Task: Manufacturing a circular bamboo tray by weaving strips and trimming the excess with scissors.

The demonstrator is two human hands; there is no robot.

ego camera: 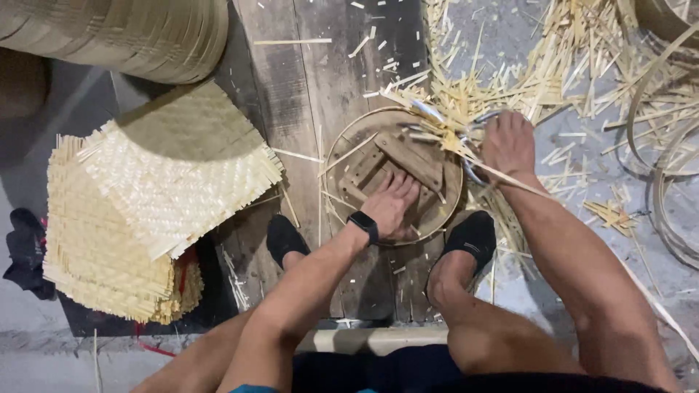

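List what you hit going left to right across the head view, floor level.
Dark cloth → stack of woven bamboo mats → left hand pressing on the round bamboo frame → right hand at the frame's right rim → loose bamboo strip offcuts → bent bamboo hoops.

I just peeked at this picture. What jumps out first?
In the middle, a round bamboo hoop lies on dark planks, with the left hand pressed flat on the wooden pieces inside it. The right hand holds shears at the hoop's far edge, amid pale bamboo clippings. On the left sits a stack of woven mats.
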